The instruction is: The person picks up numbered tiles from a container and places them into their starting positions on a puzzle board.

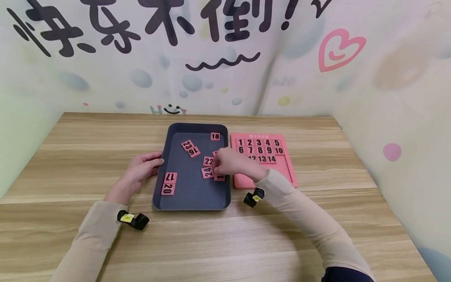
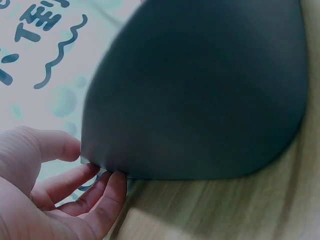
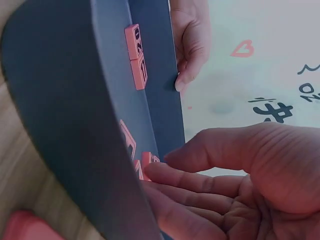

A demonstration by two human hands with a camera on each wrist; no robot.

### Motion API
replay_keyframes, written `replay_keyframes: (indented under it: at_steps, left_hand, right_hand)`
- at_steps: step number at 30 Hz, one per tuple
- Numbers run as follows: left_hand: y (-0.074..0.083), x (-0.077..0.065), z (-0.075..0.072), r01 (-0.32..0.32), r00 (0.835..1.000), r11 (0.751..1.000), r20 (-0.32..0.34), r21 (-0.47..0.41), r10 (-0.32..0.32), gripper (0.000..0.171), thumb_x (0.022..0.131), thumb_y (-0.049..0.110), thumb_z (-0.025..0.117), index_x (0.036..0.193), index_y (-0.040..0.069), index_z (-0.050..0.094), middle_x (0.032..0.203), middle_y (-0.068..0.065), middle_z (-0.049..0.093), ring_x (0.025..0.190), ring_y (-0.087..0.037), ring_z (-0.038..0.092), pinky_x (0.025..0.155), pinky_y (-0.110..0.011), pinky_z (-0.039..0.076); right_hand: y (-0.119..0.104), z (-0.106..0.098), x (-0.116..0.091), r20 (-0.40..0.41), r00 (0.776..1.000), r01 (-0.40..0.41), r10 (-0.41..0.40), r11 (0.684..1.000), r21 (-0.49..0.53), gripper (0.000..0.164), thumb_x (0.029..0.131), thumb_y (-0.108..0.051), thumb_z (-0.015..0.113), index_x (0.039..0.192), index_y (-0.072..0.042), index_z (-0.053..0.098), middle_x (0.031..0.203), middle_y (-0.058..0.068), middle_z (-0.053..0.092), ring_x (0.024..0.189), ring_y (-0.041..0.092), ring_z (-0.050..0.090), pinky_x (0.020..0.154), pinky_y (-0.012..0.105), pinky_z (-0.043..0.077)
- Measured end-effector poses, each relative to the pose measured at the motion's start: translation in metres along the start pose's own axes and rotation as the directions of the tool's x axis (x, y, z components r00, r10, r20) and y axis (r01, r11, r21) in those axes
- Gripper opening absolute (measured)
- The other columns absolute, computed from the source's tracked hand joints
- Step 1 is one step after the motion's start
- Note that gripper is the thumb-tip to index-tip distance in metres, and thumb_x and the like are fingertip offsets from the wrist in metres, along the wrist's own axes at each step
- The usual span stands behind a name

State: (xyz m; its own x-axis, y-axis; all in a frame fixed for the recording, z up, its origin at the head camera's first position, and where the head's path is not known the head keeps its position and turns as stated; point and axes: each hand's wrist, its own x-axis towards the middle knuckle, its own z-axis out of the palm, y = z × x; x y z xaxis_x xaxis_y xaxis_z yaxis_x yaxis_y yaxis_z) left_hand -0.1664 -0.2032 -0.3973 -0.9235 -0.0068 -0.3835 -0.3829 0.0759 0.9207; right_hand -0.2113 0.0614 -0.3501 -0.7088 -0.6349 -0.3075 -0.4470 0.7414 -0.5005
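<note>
My left hand [image 1: 143,167] grips the left side of a dark grey tray [image 1: 190,199], thumb at the rim and fingers against the outer wall. My right hand [image 1: 230,162] reaches over the tray's right wall, fingers low among pink number tiles. In the right wrist view its thumb and index finger stand a little apart beside a tile [image 3: 146,160], nothing visible between them. Closest to it lie tile 22 [image 1: 208,161] and tile 24 [image 1: 207,172]; others are partly covered by the hand. Tile 18 [image 1: 215,136], tile 23 [image 1: 187,145], tile 16 [image 1: 193,152], tile 17 [image 1: 170,177] and tile 20 [image 1: 168,189] lie farther off.
Right of the tray lies a pink number board [image 1: 290,172] with tiles in rows from 1 to 14, partly under my right forearm. Both stand on a wooden table [image 1: 105,133]. A printed wall cloth [image 1: 218,86] hangs behind the table's far edge.
</note>
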Motion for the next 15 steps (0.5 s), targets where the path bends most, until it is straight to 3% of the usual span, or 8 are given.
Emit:
replay_keyframes:
  at_steps: [8, 15]
  left_hand:
    - [-0.0009, 0.0006, -0.0007, -0.013, 1.000, 1.000, 0.010, 0.004, 0.013, 0.052, 0.094, 0.010, 0.053, 0.142, -0.001, 0.037, 0.145, -0.021, 0.035, 0.083, 0.006, 0.057, 0.075, -0.015, 0.050]
    - [-0.0008, 0.0004, -0.0005, -0.019, 1.000, 1.000, 0.011, 0.008, 0.019, 0.051, 0.094, 0.009, 0.052, 0.141, -0.001, 0.037, 0.145, -0.021, 0.035, 0.083, 0.006, 0.056, 0.075, -0.015, 0.050]
  right_hand:
    - [-0.0041, 0.0035, 0.0046, 0.017, 0.999, 0.029, -0.029, 0.999, 0.015, 0.012, 0.088, -0.005, 0.058, 0.087, -0.003, 0.070, 0.066, 0.001, 0.057, 0.057, 0.010, 0.051, 0.050, 0.019, 0.041]
    - [-0.0060, 0.0073, 0.0093, 0.003, 0.999, 0.049, -0.050, 0.991, 0.128, 0.013, 0.087, -0.001, 0.057, 0.091, -0.001, 0.069, 0.067, 0.004, 0.060, 0.057, 0.011, 0.051, 0.052, 0.019, 0.041]
